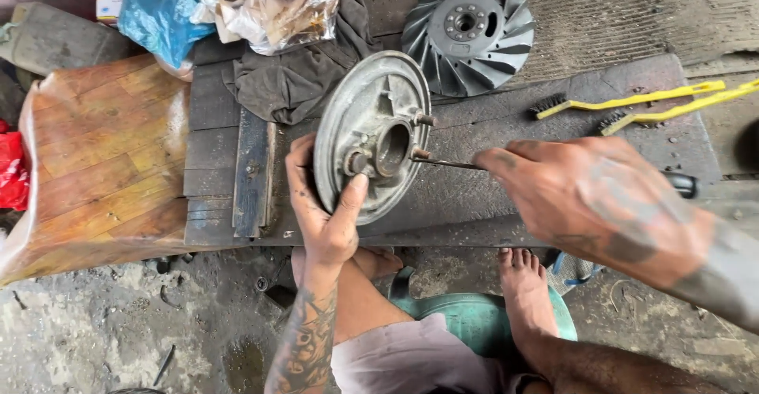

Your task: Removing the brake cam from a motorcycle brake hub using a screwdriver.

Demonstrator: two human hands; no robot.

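Note:
My left hand [322,204] grips a round grey metal brake plate [360,105], holding it upright on its edge on a dark work board [553,101]; the thumb rests near its central hub. My right hand [593,204] holds a screwdriver [447,163] with a dark handle, its thin shaft pointing left with the tip at a pin beside the hub hole.
A finned grey metal fan wheel [468,32] lies behind the plate. Two yellow-handled wire brushes [632,100] lie at the right. A dark rag [296,74], plastic bags [237,3] and a wooden board [103,149] sit to the left. My bare feet [522,291] rest below.

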